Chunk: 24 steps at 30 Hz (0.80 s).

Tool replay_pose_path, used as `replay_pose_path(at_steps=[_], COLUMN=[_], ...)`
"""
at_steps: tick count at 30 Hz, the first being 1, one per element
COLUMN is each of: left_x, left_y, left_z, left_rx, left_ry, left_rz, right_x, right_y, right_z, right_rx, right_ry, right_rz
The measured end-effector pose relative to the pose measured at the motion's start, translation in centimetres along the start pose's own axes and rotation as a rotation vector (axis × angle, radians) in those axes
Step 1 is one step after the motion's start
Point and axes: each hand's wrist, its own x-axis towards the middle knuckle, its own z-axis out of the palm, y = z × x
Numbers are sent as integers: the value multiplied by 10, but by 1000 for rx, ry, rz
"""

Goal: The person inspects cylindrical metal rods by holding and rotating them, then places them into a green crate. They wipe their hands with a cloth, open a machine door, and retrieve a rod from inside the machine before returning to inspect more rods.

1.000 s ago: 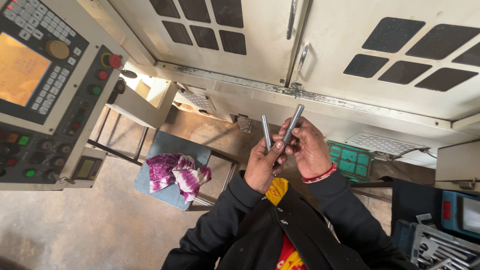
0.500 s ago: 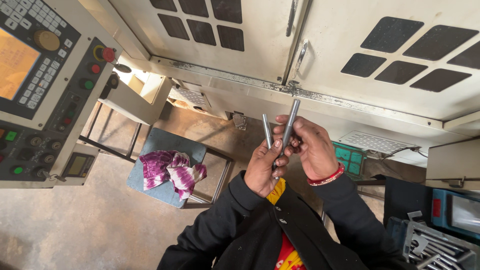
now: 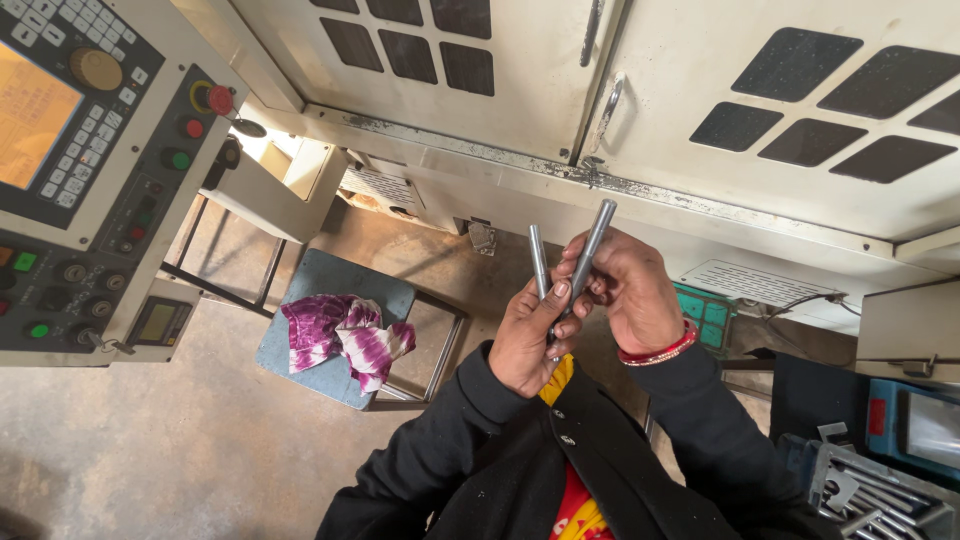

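Note:
Two slim grey metal rods stand up between my hands in the head view. My left hand (image 3: pixel 527 335) grips the shorter rod (image 3: pixel 538 258) with thumb and fingers. My right hand (image 3: pixel 630 292), with a red band at the wrist, pinches the longer rod (image 3: pixel 592 248), which leans to the right. The two rods cross low down where my fingers meet. Both arms wear black sleeves.
A machine control panel (image 3: pixel 95 170) with a screen and coloured buttons fills the left. Pale machine doors (image 3: pixel 640 90) with a handle and dark windows span the top. A stool with a purple-white cloth (image 3: pixel 345 335) stands below left. A tray of metal tools (image 3: pixel 880 490) sits bottom right.
My hands and both rods have stayed together with the same hold. The view has shifted slightly, so the stool and panel sit a little further left and down.

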Motion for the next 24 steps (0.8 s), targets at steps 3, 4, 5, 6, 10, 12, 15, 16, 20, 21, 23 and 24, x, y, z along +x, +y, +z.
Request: replay_pose_path(at_steps=[3, 4, 5, 6, 10, 12, 15, 16, 20, 21, 23, 24], left_x=[0, 2, 2, 3, -1, -4, -8, -9, -12, -11, -12, -12], left_y=[-2, -1, -1, 0, 11, 16, 21, 22, 27, 28, 28, 28], left_z=[-1, -1, -1, -1, 5, 13, 27, 31, 42, 43, 44, 45], left_rx=[67, 138, 209, 280, 554, 702, 768, 796, 866, 873, 911, 932], left_ry=[122, 141, 164, 187, 190, 239, 246, 237, 216, 213, 208, 205], left_rz=[30, 90, 147, 203, 394, 462, 545, 567, 619, 624, 633, 637], right_x=[-2, -4, -7, -11, -21, -25, -28, -28, -28, -27, -27, -27], right_y=[-16, -25, -35, -47, -73, -79, -80, -80, -79, -78, -76, -75], right_z=[6, 9, 11, 12, 26, 33, 39, 40, 39, 37, 35, 34], right_rx=[-154, -219, -316, -411, -1024, -1038, -1057, -1065, -1059, -1060, -1062, -1064], right_ry=[85, 121, 105, 89, 59, 68, 93, 102, 125, 127, 136, 145], right_rz=[-107, -149, -199, -250, -472, -486, -531, -553, -569, -577, -588, -593])
